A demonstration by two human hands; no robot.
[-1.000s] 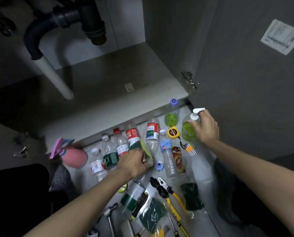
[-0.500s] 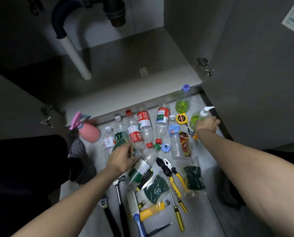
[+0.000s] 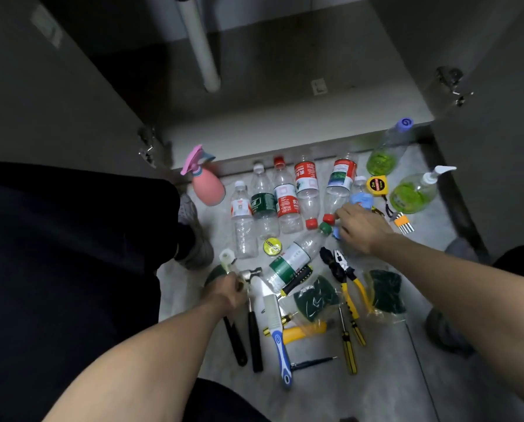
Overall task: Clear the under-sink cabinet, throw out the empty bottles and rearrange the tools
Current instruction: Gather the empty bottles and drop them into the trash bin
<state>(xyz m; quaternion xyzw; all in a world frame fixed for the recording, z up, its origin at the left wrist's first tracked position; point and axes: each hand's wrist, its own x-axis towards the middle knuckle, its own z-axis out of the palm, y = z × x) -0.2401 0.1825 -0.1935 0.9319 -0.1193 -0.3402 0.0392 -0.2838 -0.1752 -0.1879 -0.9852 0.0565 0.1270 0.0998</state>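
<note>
Your left hand (image 3: 227, 289) grips a green-labelled bottle (image 3: 216, 274) at the floor's (image 3: 376, 376) left edge; your right hand's (image 3: 361, 228) curled fingers reach the blue-labelled bottle (image 3: 359, 196). Grab mid-body; don't nudge neighbours.

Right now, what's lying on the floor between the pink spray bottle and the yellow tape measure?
In the head view, a row of clear plastic bottles fills the floor between the pink spray bottle and the tape measure.

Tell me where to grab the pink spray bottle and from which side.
Take the pink spray bottle round its narrow neck, just below the trigger head, coming from above. It appears to stand upright, its round body looks too wide for a firm hold, and clear bottles crowd its right side, while its top is free.
</note>
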